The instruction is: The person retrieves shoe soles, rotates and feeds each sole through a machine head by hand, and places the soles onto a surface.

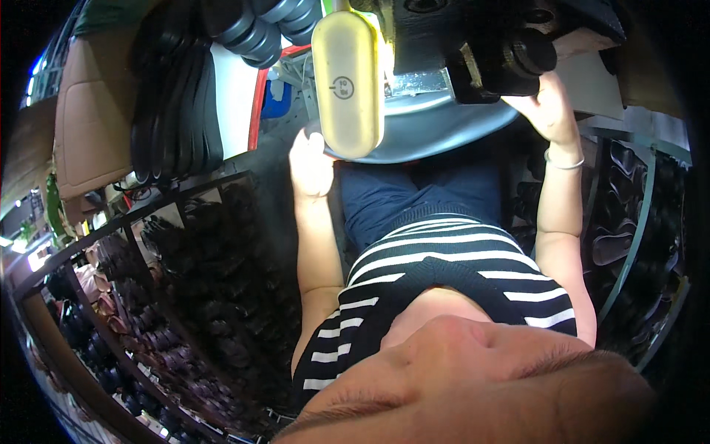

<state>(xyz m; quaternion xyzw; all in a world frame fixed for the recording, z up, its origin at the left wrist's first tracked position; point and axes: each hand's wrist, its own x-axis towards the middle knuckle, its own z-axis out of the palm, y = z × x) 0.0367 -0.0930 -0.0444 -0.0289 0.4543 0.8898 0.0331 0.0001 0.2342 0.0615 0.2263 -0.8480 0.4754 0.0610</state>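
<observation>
A smooth dark piece with a curved near edge (451,137) spans the space between my hands, above my lap. I cannot tell its material. My left hand (310,166) is closed at its left end, with the fingertips bent in. At its right end, my right hand (553,115) pinches the edge, and most of the fingers are hidden behind a black machine head (488,63). The far part of the piece passes under this machine beside a bright metal plate (419,83). A yellowish oblong lamp (347,89) hangs in front and covers part of the piece.
Long black padded pieces (177,103) hang at the upper left beside a tan panel (96,118). Racks with many dark items (229,251) stand on the left. More dark shaped pieces fill a rack (617,200) on the right. A blue container (276,100) is farther back.
</observation>
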